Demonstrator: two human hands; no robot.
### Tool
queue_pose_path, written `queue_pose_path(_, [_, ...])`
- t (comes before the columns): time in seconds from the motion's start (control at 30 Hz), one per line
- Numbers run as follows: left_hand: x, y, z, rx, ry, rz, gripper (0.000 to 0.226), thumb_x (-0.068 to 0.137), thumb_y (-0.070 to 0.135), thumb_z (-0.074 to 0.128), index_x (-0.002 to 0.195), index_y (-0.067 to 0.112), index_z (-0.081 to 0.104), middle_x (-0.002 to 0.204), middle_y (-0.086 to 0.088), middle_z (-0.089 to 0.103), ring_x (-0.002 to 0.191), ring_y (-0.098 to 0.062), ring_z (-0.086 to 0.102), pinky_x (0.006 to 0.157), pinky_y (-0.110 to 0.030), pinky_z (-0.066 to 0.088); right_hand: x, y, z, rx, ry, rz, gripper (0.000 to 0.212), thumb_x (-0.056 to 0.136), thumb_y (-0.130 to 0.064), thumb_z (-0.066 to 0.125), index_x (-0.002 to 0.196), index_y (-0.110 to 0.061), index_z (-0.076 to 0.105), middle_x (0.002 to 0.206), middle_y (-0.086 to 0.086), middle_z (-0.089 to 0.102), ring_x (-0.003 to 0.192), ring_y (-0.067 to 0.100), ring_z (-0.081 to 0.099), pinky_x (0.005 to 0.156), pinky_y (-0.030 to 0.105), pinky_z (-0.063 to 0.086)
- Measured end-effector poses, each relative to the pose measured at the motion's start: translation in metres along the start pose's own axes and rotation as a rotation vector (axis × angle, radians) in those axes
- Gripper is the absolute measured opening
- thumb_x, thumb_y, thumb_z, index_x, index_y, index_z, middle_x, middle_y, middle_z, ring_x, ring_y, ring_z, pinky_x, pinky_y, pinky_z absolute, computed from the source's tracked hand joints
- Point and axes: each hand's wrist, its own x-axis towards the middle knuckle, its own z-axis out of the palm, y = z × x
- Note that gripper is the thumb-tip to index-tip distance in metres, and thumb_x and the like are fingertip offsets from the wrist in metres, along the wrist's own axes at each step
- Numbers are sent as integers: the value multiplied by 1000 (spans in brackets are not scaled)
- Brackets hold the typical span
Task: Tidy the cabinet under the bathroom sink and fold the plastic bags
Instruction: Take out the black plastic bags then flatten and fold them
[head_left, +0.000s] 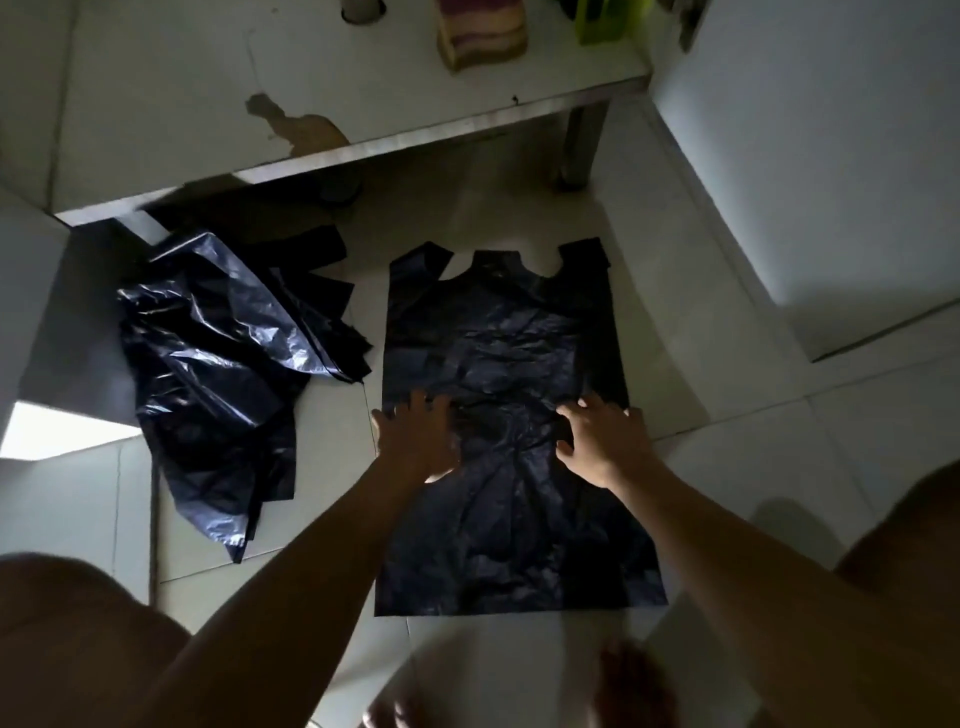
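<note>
Bare forearms (291, 561), bare knees (72, 639)

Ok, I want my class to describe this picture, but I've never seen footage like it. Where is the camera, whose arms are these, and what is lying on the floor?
There is no machine here. This is a single picture from a camera worn on a person's head, looking down at their own arms. The left hand and right hand both press flat, fingers spread, on a black bag. It is laid out smooth on the tiled floor, with its handles pointing away from the person. Neither hand has a grip on it; they only hold it down. To its left lies a crumpled pile of more black bags. Beyond them is a low white shelf with a striped sponge on it. The light is dim, so finer detail is hard to tell.
</note>
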Motion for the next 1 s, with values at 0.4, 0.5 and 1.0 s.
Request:
queue_pose_path(0.4, [76,7,-29,-162,116,45,111,78,81,50,155,35,-16,162,-10,-23,148,-43,-17,116,-65,6,61,4,-22,249,309,158,40,89,-44,54,125,-26,53,116,5,62,108,31,60,93,45,42])
queue_pose_path(0.5, [91,10,-17,-109,28,2,108,78,89,29,149,35,-31,154,-11,-40,143,-42,-31,116,-65,-7,107,14,-40,476,314,404,58,89,-48,56,138,-20,41,133,12,51,122,37,50,99,51,40])
queue_pose_path(1.0, [96,11,-17,-106,-145,-19,109,74,93,23,138,36,-45,138,-10,-59,128,-40,-51,109,-67,-19,203,29,-105,996,350,658,76,78,-69,61,125,-10,59,122,10,62,107,33,62,98,41,49])
